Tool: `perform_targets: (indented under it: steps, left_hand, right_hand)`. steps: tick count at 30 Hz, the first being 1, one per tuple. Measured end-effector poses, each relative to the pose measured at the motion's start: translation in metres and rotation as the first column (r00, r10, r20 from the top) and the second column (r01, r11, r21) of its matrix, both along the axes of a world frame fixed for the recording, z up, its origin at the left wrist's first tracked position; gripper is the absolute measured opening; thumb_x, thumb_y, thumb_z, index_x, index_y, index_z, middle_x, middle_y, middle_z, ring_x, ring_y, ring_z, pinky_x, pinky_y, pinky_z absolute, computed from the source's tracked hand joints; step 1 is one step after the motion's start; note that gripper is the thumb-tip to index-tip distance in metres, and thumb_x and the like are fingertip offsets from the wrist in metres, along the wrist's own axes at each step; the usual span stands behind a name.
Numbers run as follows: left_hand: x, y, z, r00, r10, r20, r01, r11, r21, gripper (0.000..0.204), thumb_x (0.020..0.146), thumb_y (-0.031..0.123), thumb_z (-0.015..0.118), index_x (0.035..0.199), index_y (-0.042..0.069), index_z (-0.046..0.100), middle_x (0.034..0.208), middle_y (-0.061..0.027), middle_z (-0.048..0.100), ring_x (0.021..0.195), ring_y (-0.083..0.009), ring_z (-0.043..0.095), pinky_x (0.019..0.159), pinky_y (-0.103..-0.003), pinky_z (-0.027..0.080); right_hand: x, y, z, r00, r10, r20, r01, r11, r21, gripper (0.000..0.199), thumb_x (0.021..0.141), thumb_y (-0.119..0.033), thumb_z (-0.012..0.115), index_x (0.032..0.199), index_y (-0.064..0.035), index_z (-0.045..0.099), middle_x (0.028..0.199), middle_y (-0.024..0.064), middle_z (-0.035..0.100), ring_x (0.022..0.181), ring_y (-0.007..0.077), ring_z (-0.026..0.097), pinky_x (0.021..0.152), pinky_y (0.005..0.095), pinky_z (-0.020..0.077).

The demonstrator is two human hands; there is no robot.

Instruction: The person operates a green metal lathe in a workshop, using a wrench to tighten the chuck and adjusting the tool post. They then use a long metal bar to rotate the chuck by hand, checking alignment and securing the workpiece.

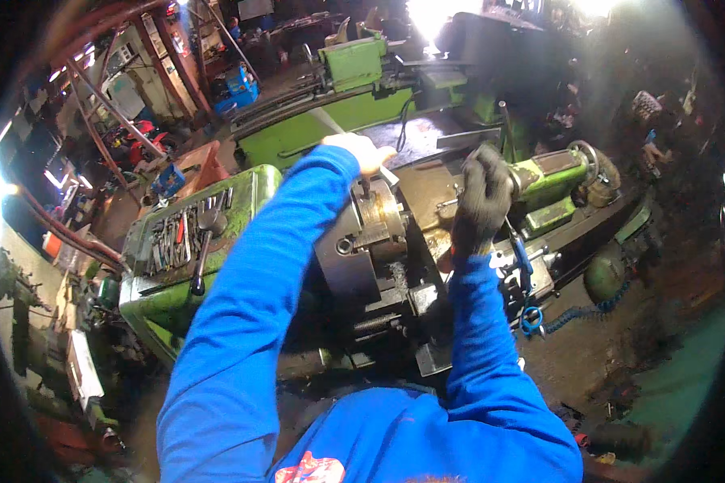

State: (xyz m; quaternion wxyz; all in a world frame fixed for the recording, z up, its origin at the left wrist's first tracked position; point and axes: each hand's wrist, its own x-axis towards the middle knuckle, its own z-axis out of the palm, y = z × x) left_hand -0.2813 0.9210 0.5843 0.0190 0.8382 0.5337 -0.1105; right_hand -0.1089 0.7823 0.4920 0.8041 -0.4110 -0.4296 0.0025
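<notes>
My left hand [361,153] reaches over the lathe chuck [379,219], its fingers wrapped round the crossbar of a chuck key. The pale bar [324,121] of the chuck key sticks out on both sides of the hand, and its stem meets the top of the chuck. To the right, my right hand [483,193] wears a dark grey glove. It is beside the front end of the green tailstock [549,181], fingers bent and pressed together. What lies inside them, if anything, is hidden by the glove's back. Metal shavings [399,278] hang below the chuck.
Wrenches and other hand tools [181,233] lie on the green headstock [258,189] at left, beside a black-knobbed lever [205,249]. A blue air gun [524,262] with a coiled hose [592,318] hangs by the carriage. Behind stands another green lathe [350,64].
</notes>
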Motion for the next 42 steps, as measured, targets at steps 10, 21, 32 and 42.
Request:
perform_targets:
  steps: [10,21,32,42]
  left_hand:
    - [-0.020,0.012,-0.044,0.994,0.066,-0.090,-0.059,0.995,0.079,0.083,0.102,0.056,0.062,0.163,0.008,0.033,0.134,-0.0245,0.070,0.120,-0.0410,0.070,0.104,-0.050,0.054]
    - [0.010,0.006,-0.025,0.997,-0.067,-0.046,0.078,0.948,0.307,0.055,0.105,0.056,0.052,0.126,0.010,0.075,0.128,-0.0196,0.069,0.123,-0.0358,0.065,0.109,-0.054,0.047]
    - [-0.006,0.000,-0.080,0.977,-0.058,0.206,-0.034,0.908,0.417,0.043,0.112,0.052,0.043,0.122,0.013,0.060,0.107,-0.0216,0.075,0.099,-0.0429,0.074,0.086,-0.057,0.058]
    - [-0.005,0.003,-0.087,0.921,-0.118,0.371,-0.084,0.870,0.485,0.039,0.112,0.051,0.044,0.119,0.016,0.059,0.102,-0.0165,0.076,0.095,-0.0394,0.076,0.081,-0.055,0.060]
  right_hand:
    - [-0.039,-0.098,-0.145,0.856,0.319,-0.407,-0.501,0.705,-0.502,0.025,0.101,-0.014,0.069,0.121,0.0015,0.072,0.102,0.0075,0.074,0.083,0.0133,0.067,0.072,0.0285,0.0539]
    - [-0.024,-0.048,-0.206,0.966,0.097,-0.238,-0.232,0.725,-0.648,0.033,0.102,-0.026,0.064,0.119,0.0007,0.074,0.105,0.0121,0.075,0.088,0.0230,0.068,0.082,0.0387,0.0540]
    - [0.028,0.134,-0.273,0.874,0.348,0.341,0.152,0.469,-0.870,0.029,0.104,-0.029,0.058,0.122,-0.0105,0.073,0.115,0.0234,0.073,0.105,0.0393,0.070,0.092,0.0472,0.0548]
    - [0.112,0.182,-0.370,0.820,0.477,0.318,-0.105,0.670,-0.735,0.037,0.098,-0.027,0.070,0.126,-0.0024,0.070,0.113,0.0204,0.074,0.108,0.0331,0.070,0.093,0.0460,0.0547]
